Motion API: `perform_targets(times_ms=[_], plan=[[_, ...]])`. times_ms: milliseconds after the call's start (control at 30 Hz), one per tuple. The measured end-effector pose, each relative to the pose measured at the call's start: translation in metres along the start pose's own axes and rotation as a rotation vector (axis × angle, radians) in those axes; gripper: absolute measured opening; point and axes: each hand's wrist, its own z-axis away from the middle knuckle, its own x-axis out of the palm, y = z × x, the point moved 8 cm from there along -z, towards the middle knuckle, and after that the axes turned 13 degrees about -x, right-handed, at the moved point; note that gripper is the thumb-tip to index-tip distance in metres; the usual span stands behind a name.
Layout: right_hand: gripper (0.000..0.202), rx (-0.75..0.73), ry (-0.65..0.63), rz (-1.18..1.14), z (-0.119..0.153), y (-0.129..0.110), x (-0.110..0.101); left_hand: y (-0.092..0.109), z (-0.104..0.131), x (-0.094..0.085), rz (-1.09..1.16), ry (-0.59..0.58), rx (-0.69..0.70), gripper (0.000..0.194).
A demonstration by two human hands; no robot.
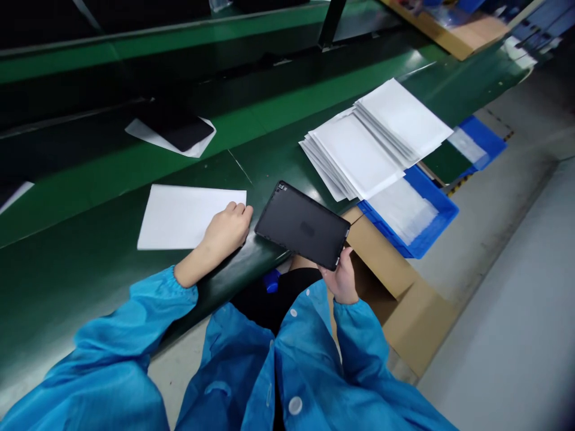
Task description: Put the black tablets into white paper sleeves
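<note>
A black tablet-like panel (303,224), perhaps a tablet or its back shell, is tilted over the bench edge with its dark matte face up. My right hand (341,278) grips its lower right corner, thumb along the edge. On the green bench lies a flat white sheet (179,218), possibly a thin sleeve. Curled fingers of my left hand (228,230) close on the sheet's right edge; the fingertips are hidden underneath. The panel's far left corner is close to my left hand but apart from it.
Overlapping stacks of white sheets (359,146) lie on the bench (269,155) to the right. Another dark panel (182,129) rests on white material farther back. Beside the bench are a blue bin (433,230), an open cardboard box (381,251) and a second blue bin (487,140).
</note>
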Motion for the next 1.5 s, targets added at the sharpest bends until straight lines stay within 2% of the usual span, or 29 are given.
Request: perform_targets(times_ms=[133,300,400,500,933,1100,1300,1500], plan=[[0.055,-0.056,0.039,-0.014,0.001,0.0,0.003,-0.016,0.001,0.003,0.138,-0.041,-0.038,0.024],[0.056,-0.092,0.025,0.072,0.004,-0.002,0.01,-0.044,-0.005,0.005,0.606,-0.113,-0.018,0.014],[0.056,-0.116,0.039,0.13,0.005,-0.006,0.011,-0.052,-0.008,0.004,0.848,-0.168,0.047,0.006],[0.056,-0.139,0.059,0.141,0.005,-0.008,0.013,-0.053,-0.009,0.004,0.955,-0.216,0.086,0.011],[0.052,-0.188,0.038,0.154,0.014,-0.012,0.03,-0.06,-0.01,0.011,1.043,-0.215,0.057,0.017],[0.048,-0.163,0.019,0.15,0.019,-0.006,0.044,-0.06,-0.009,0.008,1.075,-0.196,0.044,0.013],[0.044,-0.172,0.019,0.195,0.022,0.003,0.042,-0.063,-0.009,0.005,1.089,-0.166,-0.013,0.011],[0.047,-0.125,-0.025,0.182,0.028,0.01,0.047,-0.056,-0.004,-0.007,1.07,-0.11,0.019,0.009]])
